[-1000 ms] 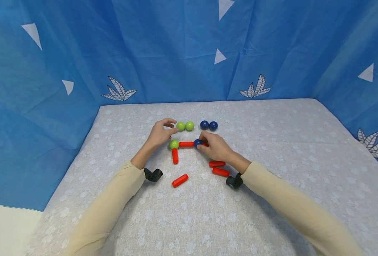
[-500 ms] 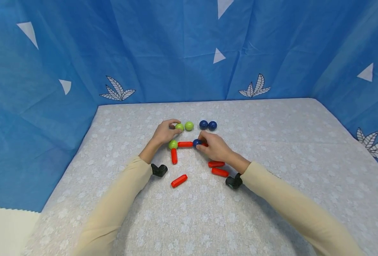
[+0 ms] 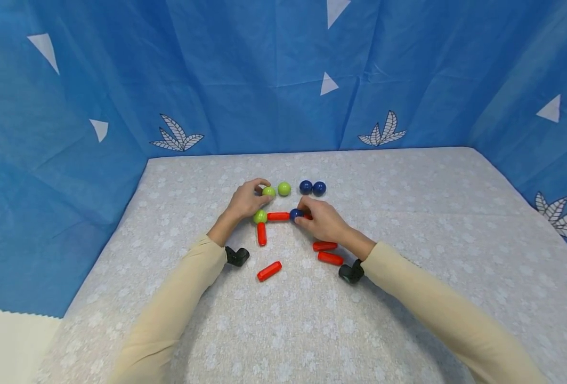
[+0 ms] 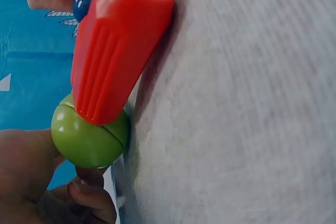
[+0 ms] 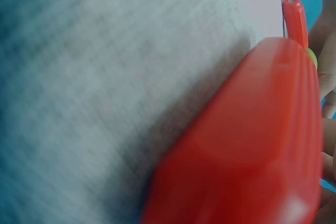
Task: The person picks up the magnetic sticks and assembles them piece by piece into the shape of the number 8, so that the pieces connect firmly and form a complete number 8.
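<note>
1. Green ball (image 3: 268,192), gripped between thumb and fingers of the left hand (image 3: 246,200); far part of the desk (image 3: 274,330).
2. Second green ball (image 3: 284,188), just to the right of the first.
3. Corner green ball (image 3: 260,216), near the left hand; two red sticks meet it, the side stick (image 3: 278,216) running right and the lower stick (image 3: 261,234) pointing toward the person.
4. Blue ball (image 3: 296,215), at the right end of the side stick; pinched by thumb and finger of the right hand (image 3: 325,220).
5. Red stick end (image 3: 308,217), just right of that ball; rest hidden by the right hand.
6. Pair of blue balls (image 3: 313,188), side by side, beyond the right hand.
7. Loose red stick (image 3: 269,271), lying slantwise, nearest the person.
8. Two red sticks (image 3: 330,258), close together below the right wrist.
9. Blue curtain (image 3: 274,74), white motifs, behind the desk.
</note>
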A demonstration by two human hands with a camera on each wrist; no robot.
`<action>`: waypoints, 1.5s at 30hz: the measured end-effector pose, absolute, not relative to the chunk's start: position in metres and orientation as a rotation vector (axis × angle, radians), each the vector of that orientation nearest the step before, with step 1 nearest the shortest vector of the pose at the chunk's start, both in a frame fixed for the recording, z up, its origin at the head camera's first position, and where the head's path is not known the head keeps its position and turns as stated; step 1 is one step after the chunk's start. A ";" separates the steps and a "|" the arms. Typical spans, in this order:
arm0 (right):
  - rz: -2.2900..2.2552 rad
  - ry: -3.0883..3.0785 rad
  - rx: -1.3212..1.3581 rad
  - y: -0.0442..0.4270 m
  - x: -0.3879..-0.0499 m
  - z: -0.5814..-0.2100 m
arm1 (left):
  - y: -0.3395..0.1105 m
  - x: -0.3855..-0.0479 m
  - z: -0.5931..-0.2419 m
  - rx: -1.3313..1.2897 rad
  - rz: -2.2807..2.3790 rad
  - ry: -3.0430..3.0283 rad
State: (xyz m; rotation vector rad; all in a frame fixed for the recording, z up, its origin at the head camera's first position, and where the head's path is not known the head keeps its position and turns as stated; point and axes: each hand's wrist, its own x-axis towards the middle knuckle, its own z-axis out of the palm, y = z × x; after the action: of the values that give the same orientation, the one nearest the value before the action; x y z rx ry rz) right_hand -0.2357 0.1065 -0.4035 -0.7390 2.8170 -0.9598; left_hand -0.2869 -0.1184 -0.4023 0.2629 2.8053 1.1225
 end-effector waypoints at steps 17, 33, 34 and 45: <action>-0.966 2.830 -0.768 0.106 -0.235 -0.402 | -0.132 -0.273 -0.395 0.257 1.378 2.704; -0.974 2.840 -0.792 0.108 -0.234 -0.405 | -0.151 -0.217 -0.386 0.444 1.381 2.650; -0.972 2.839 -0.793 0.108 -0.234 -0.405 | -0.151 -0.214 -0.387 0.447 1.380 2.633; -0.971 2.838 -0.802 0.109 -0.234 -0.405 | -0.159 -0.197 -0.391 0.498 1.313 2.517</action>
State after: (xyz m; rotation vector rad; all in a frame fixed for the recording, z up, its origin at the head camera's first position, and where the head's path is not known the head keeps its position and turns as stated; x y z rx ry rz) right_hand -0.2339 0.1085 -0.4050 -0.8025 2.8379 -0.9714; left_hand -0.1972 -0.1589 -0.3915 0.4982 2.5169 1.3130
